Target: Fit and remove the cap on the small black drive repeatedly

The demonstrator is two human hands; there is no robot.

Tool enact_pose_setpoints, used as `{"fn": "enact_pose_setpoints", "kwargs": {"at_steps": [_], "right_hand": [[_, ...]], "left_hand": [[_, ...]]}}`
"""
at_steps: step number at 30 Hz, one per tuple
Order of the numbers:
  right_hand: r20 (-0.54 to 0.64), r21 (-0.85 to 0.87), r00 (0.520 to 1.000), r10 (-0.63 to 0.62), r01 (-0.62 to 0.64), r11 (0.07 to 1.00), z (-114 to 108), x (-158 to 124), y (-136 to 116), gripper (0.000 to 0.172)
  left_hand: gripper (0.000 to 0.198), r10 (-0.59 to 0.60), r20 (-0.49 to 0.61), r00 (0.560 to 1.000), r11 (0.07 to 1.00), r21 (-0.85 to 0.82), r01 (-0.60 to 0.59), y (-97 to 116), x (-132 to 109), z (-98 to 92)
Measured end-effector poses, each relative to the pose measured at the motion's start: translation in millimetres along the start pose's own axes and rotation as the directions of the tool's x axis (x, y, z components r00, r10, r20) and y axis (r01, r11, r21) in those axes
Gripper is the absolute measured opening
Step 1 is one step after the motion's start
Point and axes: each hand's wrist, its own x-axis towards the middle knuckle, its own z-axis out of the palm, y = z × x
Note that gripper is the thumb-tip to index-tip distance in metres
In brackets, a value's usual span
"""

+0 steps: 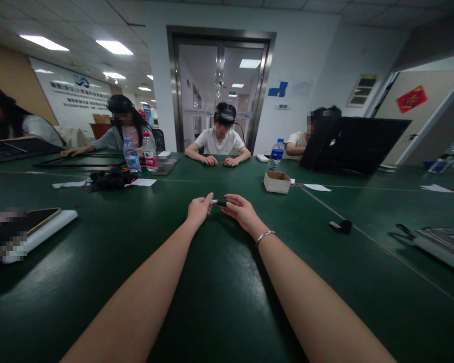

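Note:
Both my hands meet over the green table (208, 262), holding one small stick-like object (221, 201) with a dark body and a silvery end. My left hand (200, 209) is closed at the silvery end, the thumb lying along the top. On the other side, my right hand (242, 212) pinches the dark end between thumb and fingers. A metal bracelet (265, 237) circles my right wrist. The object's exact kind is too small to make out, and its ends are partly hidden by my fingers.
Beyond my hands stand an open cardboard box (277, 183) and a water bottle (276, 155). Two more bottles (131, 156) and a black bundle (111, 179) are at left. A small black item (341, 226) lies at right. Several people sit around the table.

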Motion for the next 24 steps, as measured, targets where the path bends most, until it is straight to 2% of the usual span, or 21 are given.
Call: {"fn": "enact_pose_setpoints", "kwargs": {"at_steps": [15,20,24], "right_hand": [[0.012,-0.006,1.000,0.001,-0.001,1.000,-2,1,2,0.026],[0.003,-0.007,1.000,0.001,-0.001,1.000,-2,2,2,0.025],[-0.002,-0.004,1.000,0.003,-0.003,1.000,-2,3,3,0.024]], "left_hand": [[0.047,0.039,0.038,0.999,0.999,0.028,-0.040,-12,8,0.4],[0.046,0.021,0.063,0.998,0.999,-0.048,-0.018,-13,9,1.2],[0.043,-0.022,0.088,0.996,0.984,-0.176,0.037,-5,3,2.5]]}}
